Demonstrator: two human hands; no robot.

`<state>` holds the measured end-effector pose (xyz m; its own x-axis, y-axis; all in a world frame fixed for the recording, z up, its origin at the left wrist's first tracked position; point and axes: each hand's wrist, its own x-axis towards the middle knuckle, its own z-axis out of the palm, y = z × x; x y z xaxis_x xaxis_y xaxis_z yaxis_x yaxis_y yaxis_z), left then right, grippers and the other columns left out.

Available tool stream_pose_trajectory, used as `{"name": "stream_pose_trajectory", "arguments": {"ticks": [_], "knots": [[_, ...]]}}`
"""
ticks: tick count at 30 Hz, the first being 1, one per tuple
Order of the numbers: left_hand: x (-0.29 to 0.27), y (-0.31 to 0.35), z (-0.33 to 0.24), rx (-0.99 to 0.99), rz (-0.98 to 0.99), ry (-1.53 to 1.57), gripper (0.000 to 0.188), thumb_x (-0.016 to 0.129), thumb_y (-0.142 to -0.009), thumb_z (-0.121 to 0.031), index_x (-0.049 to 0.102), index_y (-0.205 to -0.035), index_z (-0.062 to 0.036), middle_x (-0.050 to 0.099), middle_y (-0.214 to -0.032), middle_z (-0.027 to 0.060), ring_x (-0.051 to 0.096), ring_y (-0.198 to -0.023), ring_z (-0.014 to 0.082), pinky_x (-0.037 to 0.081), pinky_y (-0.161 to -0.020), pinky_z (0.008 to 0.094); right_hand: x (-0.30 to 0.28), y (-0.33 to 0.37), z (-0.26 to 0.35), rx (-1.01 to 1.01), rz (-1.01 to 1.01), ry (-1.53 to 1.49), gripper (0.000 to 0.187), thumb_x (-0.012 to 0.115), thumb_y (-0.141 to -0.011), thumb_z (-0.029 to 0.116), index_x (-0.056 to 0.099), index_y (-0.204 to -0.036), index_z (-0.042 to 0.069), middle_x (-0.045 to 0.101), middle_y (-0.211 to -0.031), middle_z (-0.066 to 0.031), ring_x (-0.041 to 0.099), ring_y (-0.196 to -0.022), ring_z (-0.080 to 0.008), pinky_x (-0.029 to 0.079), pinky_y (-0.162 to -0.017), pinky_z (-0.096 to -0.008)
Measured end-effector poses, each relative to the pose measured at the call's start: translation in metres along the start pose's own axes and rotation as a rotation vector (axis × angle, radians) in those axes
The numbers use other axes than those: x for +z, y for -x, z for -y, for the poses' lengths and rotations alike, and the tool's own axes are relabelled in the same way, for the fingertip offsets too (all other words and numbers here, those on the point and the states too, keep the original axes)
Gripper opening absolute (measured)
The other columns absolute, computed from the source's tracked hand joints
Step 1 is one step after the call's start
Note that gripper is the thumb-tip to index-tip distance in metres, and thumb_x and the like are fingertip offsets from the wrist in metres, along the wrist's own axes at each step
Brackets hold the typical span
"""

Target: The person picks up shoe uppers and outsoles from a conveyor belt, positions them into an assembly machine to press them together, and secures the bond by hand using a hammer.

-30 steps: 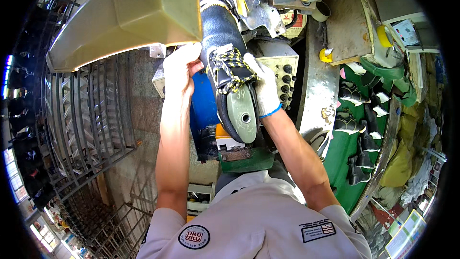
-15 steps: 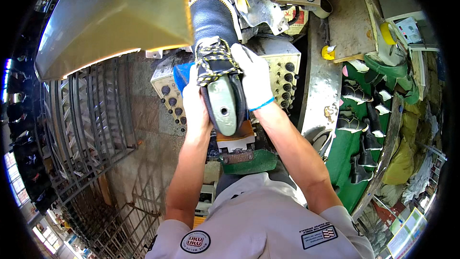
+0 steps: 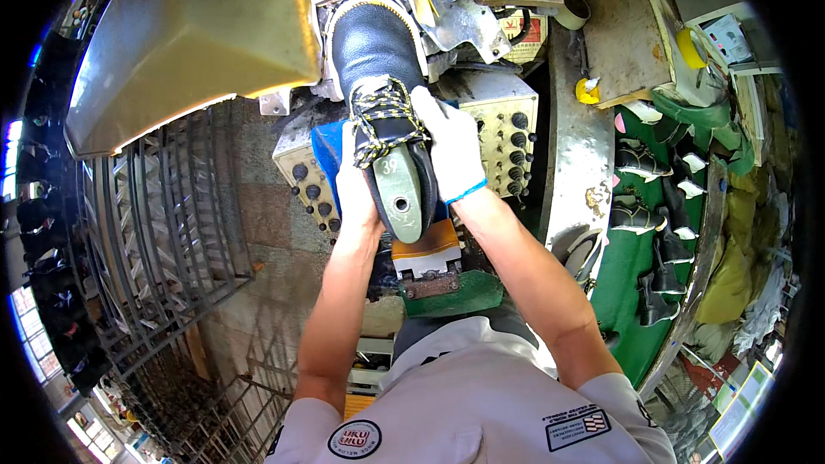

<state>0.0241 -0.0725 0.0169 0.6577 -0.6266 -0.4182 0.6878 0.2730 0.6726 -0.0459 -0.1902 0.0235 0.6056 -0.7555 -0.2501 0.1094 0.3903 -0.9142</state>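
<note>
A black leather shoe (image 3: 371,43) with speckled yellow-black laces points away from me, its toe at the metal parts of a machine (image 3: 468,13). A green shoe last (image 3: 400,193) with a round hole fills its heel end. My left hand (image 3: 354,176), in a white glove, is closed round the left side of the heel. On the other side my right hand (image 3: 447,137), in a white glove with a blue cuff edge, grips the shoe near the laces. The fingers beneath the shoe are hidden. Below the heel is an orange-brown pad (image 3: 427,245) on a metal bracket.
A large translucent yellowish cover (image 3: 189,43) hangs at upper left, above metal racks (image 3: 163,249). A control box with black knobs (image 3: 503,137) stands behind my hands. At right, several black shoe uppers (image 3: 640,215) lie on a green surface (image 3: 614,309) beyond a metal rail (image 3: 576,172).
The view has shifted slightly, and the yellow cover now sits further left. Both hands keep their hold on the shoe, whose toe shows more fully among the machine parts.
</note>
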Motion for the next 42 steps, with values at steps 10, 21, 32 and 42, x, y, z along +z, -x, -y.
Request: {"name": "stream_pose_trajectory", "arguments": {"ticks": [10, 21, 32, 42], "knots": [[-0.004, -0.005, 0.004, 0.076, 0.044, -0.081, 0.032, 0.036, -0.114, -0.023, 0.054, -0.136, -0.0090, 0.067, -0.122, 0.0085, 0.069, -0.103, 0.0179, 0.058, -0.091, 0.0348, -0.001, 0.000, -0.007, 0.040, -0.012, -0.040, 0.035, 0.070, -0.101, 0.030, 0.076, -0.108, -0.004, 0.074, -0.097, -0.0027, 0.061, -0.085, -0.0082, 0.050, -0.078, -0.0262], [-0.017, -0.015, 0.015, 0.255, 0.189, -0.148, 0.029, 0.041, -0.110, -0.016, 0.054, -0.132, -0.0022, 0.068, -0.123, 0.0122, 0.068, -0.106, 0.0186, 0.055, -0.096, 0.0339, 0.006, 0.002, -0.011, -0.055, -0.044, -0.022, 0.039, 0.065, -0.104, 0.034, 0.074, -0.089, -0.001, 0.068, -0.082, 0.0002, 0.055, -0.075, -0.0058, 0.046, -0.068, -0.0280], [-0.018, -0.016, 0.017, 0.186, 0.330, 0.145, 0.028, 0.042, -0.110, -0.015, 0.055, -0.132, -0.0023, 0.069, -0.122, 0.0121, 0.068, -0.106, 0.0195, 0.056, -0.096, 0.0348, 0.001, -0.001, -0.021, -0.070, -0.033, -0.012, 0.034, 0.067, -0.103, 0.030, 0.074, -0.094, -0.001, 0.068, -0.084, 0.0005, 0.055, -0.077, -0.0057, 0.047, -0.069, -0.0273], [-0.036, -0.017, 0.023, 0.079, 0.186, 0.003, 0.032, 0.041, -0.112, -0.026, 0.059, -0.128, -0.0043, 0.070, -0.118, 0.0102, 0.068, -0.103, 0.0187, 0.055, -0.095, 0.0347, 0.003, 0.004, -0.017, -0.069, -0.009, 0.004, 0.033, 0.065, -0.104, 0.032, 0.074, -0.095, 0.001, 0.067, -0.085, 0.0023, 0.054, -0.079, -0.0059, 0.046, -0.070, -0.0266]]}}
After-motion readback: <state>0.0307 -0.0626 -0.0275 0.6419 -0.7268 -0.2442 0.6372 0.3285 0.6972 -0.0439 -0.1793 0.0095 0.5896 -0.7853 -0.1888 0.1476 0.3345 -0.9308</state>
